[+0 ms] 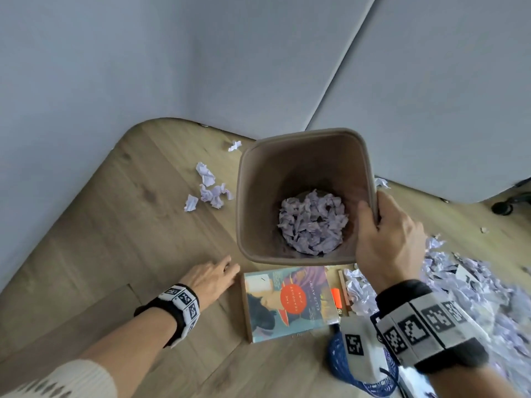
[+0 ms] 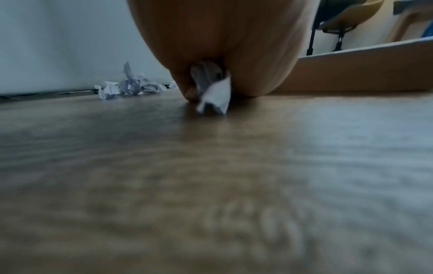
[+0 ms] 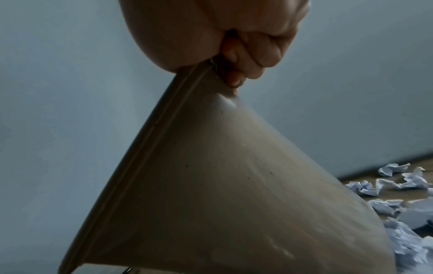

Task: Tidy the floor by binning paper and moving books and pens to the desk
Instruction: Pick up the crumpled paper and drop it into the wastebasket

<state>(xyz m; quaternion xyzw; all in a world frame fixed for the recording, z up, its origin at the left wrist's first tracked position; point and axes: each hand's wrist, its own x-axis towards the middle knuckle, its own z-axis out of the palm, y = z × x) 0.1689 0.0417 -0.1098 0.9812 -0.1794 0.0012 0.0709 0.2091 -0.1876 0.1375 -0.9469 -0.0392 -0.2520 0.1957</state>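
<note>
Right hand (image 1: 388, 239) grips the wastebasket (image 1: 250, 173) rim at 3 o'clock (keeping it handy), while left hand (image 1: 211, 278) pinches a paper scrap (image 2: 214, 96) off the floor.

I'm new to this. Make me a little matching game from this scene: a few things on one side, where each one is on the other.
Things:
1. bin
2. book
3. paper scrap
4. orange marker

Places:
A. pinched in the left hand
B. flat on the floor, below the bin in the head view
C. rim gripped by the right hand
D. beside the book's right edge

Pairs: 1-C, 2-B, 3-A, 4-D
</note>
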